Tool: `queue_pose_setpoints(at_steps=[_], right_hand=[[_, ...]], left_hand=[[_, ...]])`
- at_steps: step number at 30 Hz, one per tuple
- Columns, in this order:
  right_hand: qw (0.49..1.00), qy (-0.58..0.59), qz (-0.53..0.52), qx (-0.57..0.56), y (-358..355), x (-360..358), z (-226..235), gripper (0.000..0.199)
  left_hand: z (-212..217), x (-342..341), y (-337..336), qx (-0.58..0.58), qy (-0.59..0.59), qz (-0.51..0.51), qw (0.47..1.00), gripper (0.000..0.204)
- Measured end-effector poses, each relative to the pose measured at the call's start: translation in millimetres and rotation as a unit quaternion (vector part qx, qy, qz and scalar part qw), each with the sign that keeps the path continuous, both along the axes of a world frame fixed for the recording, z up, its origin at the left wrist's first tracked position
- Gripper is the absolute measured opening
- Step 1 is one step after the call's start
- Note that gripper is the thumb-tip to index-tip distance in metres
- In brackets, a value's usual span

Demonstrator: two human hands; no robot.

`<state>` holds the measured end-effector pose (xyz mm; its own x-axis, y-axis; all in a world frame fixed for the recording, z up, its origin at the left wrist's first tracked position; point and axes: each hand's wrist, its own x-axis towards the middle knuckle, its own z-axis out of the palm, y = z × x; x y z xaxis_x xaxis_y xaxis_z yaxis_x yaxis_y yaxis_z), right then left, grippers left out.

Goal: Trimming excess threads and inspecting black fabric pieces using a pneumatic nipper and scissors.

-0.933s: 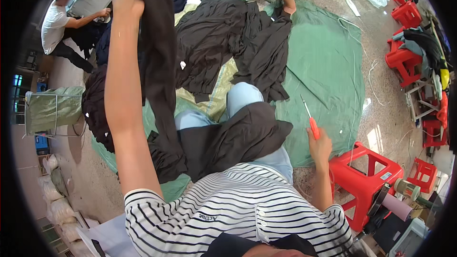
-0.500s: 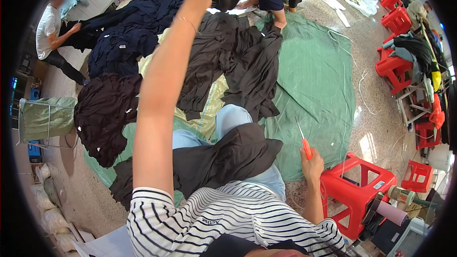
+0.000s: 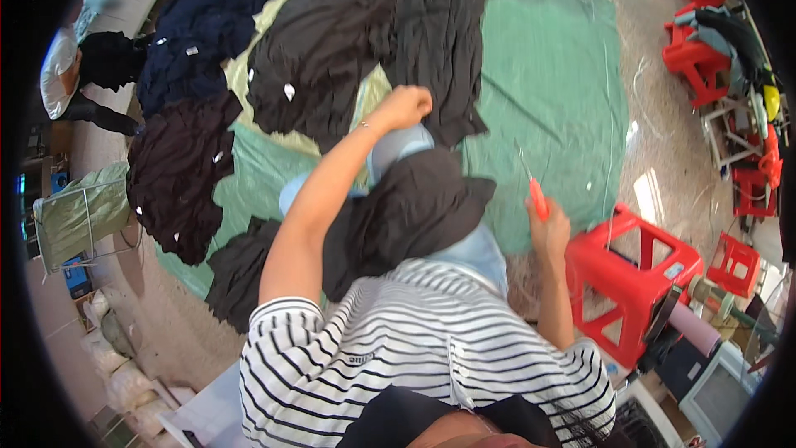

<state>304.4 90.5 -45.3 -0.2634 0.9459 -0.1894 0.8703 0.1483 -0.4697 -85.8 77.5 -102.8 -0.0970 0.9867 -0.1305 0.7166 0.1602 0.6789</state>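
seated over a green tarp point(image 3: 555, 91) on the floor, i watch my left hand point(image 3: 405, 105) hang in a loose fist at 12 o'clock above a dark garment point(image 3: 406, 207) draped across my lap; the fingers are curled together, and i cannot tell whether they pinch any cloth. my right hand point(image 3: 549, 228), at 3 o'clock, is clamped on a small orange-handled cutter point(image 3: 537, 197), blade pointing up. the garment looks light, limp and quick to slide off the knees, so i judge a hem or a seam the surest place to take it, gathered rather than pinched flat. more dark clothes point(image 3: 332, 50) lie heaped from 10 to 12 o'clock on the tarp. a red plastic stool point(image 3: 634, 278) stands just beside my right elbow, others at 2 o'clock. another person point(image 3: 70, 75) crouches at 9 o'clock. the floor beyond is bare and gritty.
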Motion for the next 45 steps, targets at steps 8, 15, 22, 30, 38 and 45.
queue_pose_setpoints(at_steps=[8, 15, 22, 30, 38, 45], right_hand=[[0.988, 0.072, 0.011, -0.133, 17, -42, -41, 0.043], [0.922, 0.207, 0.021, -0.328, 78, -119, -118, 0.059], [0.822, 0.241, 0.146, -0.494, 83, -185, -135, 0.043], [0.856, 0.424, 0.185, -0.232, 121, -177, 24, 0.051], [0.835, 0.511, 0.151, -0.141, 87, -140, 118, 0.051], [0.957, 0.242, 0.14, -0.076, 50, -73, -8, 0.05]], left_hand=[[74, 120, -166, 0.215, 0.091, 0.23, 0.945, 0.037], [65, 103, -261, -0.086, 0.182, 0.272, 0.941, 0.044], [104, 117, -281, -0.07, 0.106, 0.18, 0.975, 0.056], [123, 88, -326, 0.051, 0.174, 0.315, 0.931, 0.037], [191, 81, -342, 0.27, 0.451, 0.309, 0.793, 0.032], [83, 152, -396, -0.058, 0.154, 0.232, 0.959, 0.03]])
